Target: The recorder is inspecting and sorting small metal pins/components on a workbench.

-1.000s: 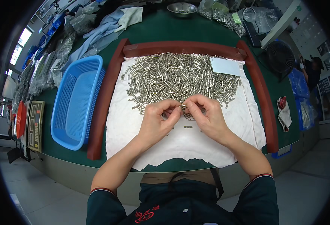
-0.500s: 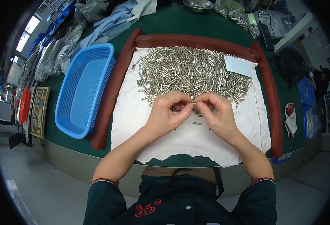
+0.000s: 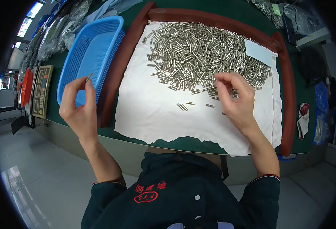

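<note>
My left hand (image 3: 80, 108) is raised over the near end of a blue plastic basket (image 3: 64, 72). Thumb and index finger pinch a small silvery metal pin (image 3: 89, 77). My right hand (image 3: 236, 101) hovers at the near edge of a wide heap of similar metal pins (image 3: 190, 51). Its thumb and index fingertips stand slightly apart, with no pin visible between them; the other fingers curl behind. Several loose pins (image 3: 190, 103) lie on the white cloth (image 3: 149, 118) between my hands.
Dark red bars (image 3: 213, 19) frame the cloth on three sides. A pale blue card (image 3: 258, 53) rests on the heap's right side. Boxes (image 3: 42, 91) and an orange-red tray (image 3: 26, 87) stand far left. A crumpled red-and-white cloth (image 3: 303, 120) lies at the right.
My hands, earlier together over the cloth around one pin, have parted. The left has carried a pin left to the basket; the right has shifted right and up. The view has tilted down.
</note>
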